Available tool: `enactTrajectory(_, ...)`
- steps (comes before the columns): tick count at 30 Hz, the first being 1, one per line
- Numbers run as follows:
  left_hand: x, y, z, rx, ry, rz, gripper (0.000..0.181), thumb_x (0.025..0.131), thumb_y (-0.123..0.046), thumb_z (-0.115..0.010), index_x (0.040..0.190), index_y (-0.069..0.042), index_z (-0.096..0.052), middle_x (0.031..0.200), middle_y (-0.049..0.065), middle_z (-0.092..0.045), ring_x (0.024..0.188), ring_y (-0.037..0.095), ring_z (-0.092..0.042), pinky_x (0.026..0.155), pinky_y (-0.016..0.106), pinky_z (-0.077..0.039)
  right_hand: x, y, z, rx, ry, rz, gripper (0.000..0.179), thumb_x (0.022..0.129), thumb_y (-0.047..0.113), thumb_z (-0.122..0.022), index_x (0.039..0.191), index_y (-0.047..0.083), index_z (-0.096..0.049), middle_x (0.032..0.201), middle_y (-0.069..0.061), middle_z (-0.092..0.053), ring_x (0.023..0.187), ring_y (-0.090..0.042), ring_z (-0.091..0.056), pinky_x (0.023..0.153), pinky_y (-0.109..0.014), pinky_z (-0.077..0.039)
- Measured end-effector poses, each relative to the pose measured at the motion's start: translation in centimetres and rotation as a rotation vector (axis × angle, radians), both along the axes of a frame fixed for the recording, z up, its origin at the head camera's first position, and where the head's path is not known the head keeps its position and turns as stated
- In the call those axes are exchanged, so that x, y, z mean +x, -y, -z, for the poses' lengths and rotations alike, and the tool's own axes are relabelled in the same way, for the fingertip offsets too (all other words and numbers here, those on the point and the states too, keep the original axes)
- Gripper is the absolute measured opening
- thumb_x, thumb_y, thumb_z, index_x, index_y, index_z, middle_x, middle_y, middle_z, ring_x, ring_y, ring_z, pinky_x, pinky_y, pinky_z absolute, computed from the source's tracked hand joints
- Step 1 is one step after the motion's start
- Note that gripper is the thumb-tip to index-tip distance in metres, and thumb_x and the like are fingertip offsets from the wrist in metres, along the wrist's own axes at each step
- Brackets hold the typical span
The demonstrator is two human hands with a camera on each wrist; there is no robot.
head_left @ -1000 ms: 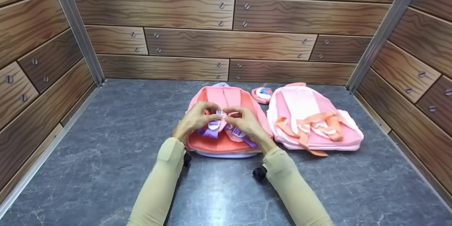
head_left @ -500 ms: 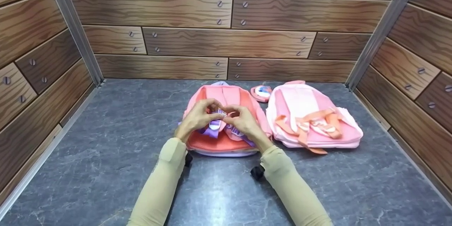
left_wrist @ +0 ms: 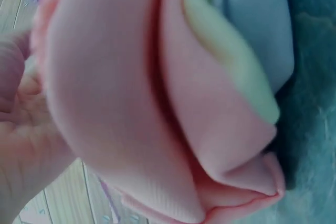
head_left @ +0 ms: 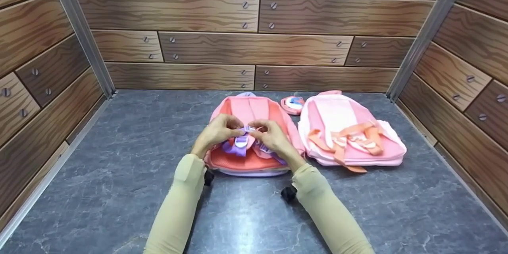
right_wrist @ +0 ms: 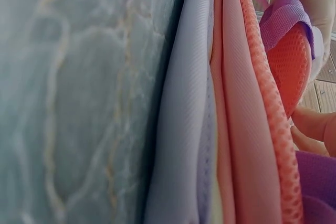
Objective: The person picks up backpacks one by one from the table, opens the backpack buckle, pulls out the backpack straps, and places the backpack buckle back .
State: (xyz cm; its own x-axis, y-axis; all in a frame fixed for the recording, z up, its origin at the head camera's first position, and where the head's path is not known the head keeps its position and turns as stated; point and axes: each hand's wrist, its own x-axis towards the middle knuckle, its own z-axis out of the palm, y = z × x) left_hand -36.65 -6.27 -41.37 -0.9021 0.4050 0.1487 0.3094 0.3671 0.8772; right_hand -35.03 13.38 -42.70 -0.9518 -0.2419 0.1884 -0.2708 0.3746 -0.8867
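A coral-pink backpack lies with its strap side up in the head view. Above its middle, my two hands meet at a small white buckle on a purple strap. My left hand pinches the strap's left side between thumb and fingers, and my right hand pinches the buckle from the right. A purple webbing strap with a white adjuster hangs just below them. In the right wrist view, purple webbing loops over a coral mesh strap. The buckle's fastening is too small to make out.
A light pink backpack with tied orange straps lies close on the right. Between the two bags, at the back, sits a small round coral pouch. Wood-patterned walls enclose the dark marbled tabletop.
My left hand has dipped slightly, and its fingers have drawn a little away from the right hand. More of the buckle and purple strap shows between them. Both backpacks stay put.
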Motion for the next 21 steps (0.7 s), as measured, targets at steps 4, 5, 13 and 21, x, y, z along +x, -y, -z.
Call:
enactTrajectory(4, -0.04, -0.22, -0.1, -0.025, -0.008, -0.018, 0.015, 0.087, -0.008, -0.07, 0.098, 0.002, -0.072, 0.084, 0.005, -0.069, 0.072, 0.008, -0.057, 0.066, 0.021, -0.046, -0.03, -0.07, 0.0, -0.017, -0.013, 0.007, 0.025, 0.089, 0.008, -0.069, 0.112, 0.002, -0.07, 0.105, -0.016, -0.071, 0.08, -0.013, -0.059, 0.067, -0.021, -0.046)
enactTrajectory(5, -0.03, -0.31, -0.12, -0.029, -0.013, -0.028, 0.014, 0.087, -0.008, -0.07, 0.098, 0.002, -0.073, 0.085, 0.005, -0.07, 0.073, 0.008, -0.057, 0.067, 0.021, -0.046, -0.02, -0.07, -0.03, -0.018, -0.015, 0.01, 0.026, 0.088, 0.009, -0.07, 0.113, 0.002, -0.07, 0.106, -0.017, -0.07, 0.08, -0.014, -0.059, 0.067, -0.021, -0.046)
enactTrajectory(13, 0.17, -0.82, 0.05, 0.023, -0.006, -0.063, 0.012, 0.088, -0.006, -0.068, 0.097, -0.001, -0.074, 0.09, 0.008, -0.072, 0.077, 0.01, -0.058, 0.072, 0.022, -0.046, 0.09, -0.11, -0.24, -0.014, 0.016, 0.054, 0.03, 0.082, 0.008, -0.076, 0.111, 0.007, -0.073, 0.097, -0.011, -0.071, 0.078, -0.013, -0.058, 0.065, -0.02, -0.047)
enactTrajectory(21, 0.2, -0.78, 0.28, 0.082, 0.011, -0.044, 0.013, 0.088, -0.003, -0.067, 0.098, 0.002, -0.074, 0.092, 0.012, -0.072, 0.077, 0.011, -0.058, 0.07, 0.021, -0.046, 0.03, -0.14, -0.07, -0.016, -0.016, 0.043, 0.029, 0.081, 0.007, -0.077, 0.11, 0.007, -0.074, 0.096, -0.01, -0.072, 0.081, -0.014, -0.06, 0.068, -0.021, -0.048)
